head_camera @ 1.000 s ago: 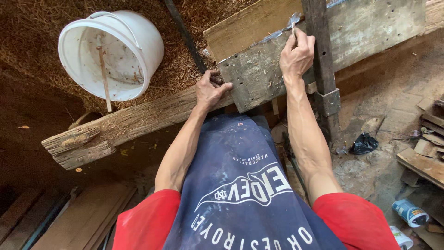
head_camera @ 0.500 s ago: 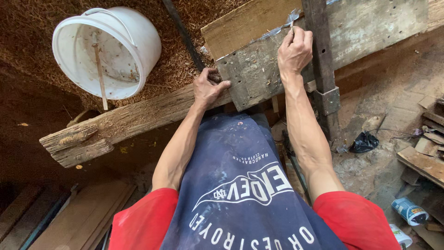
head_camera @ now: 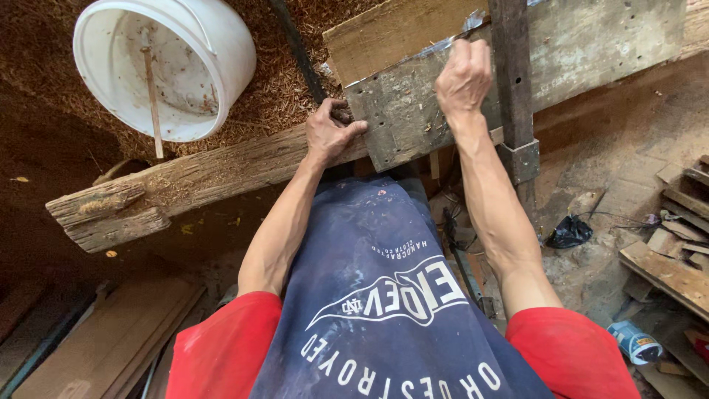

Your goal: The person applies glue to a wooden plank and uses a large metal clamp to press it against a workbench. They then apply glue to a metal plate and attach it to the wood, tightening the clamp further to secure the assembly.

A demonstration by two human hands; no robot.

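Nearest the camera, a dark blue apron with white print and red sleeves fills the lower middle of the view and hides whatever lies under it. At about 8 o'clock, stacked wooden planks point(head_camera: 111, 332) run off the bottom-left corner, partly in shadow. At 4 o'clock a small blue and white can point(head_camera: 635, 342) lies on the dirt floor, and scrap wood pieces point(head_camera: 676, 251) are cut off by the right edge. A crumpled black bag point(head_camera: 569, 231) sits at 3 o'clock.

Farther out, the left hand point(head_camera: 331, 134) is curled closed over the near left corner of a weathered grey board point(head_camera: 413, 111), fingers pressed on its edge; its thumb is hard to make out. That corner rests on a rough old timber beam point(head_camera: 199, 181), whose left end is split and cracked. The right hand point(head_camera: 464, 77) is closed in a fist on the board's upper edge at 12 o'clock, gripping it; what lies under the fingers is hidden. Just right of it a dark upright post point(head_camera: 511, 74) with a grey metal bracket point(head_camera: 521, 160) crosses the board, covering part of it. The board's far end runs out of view at 1 o'clock.

Farthest, at 11 o'clock, a white plastic bucket point(head_camera: 166, 66) stands on sawdust point(head_camera: 281, 89), its top rim cut off. Inside it are a thin stick point(head_camera: 151, 89) and grimy residue.
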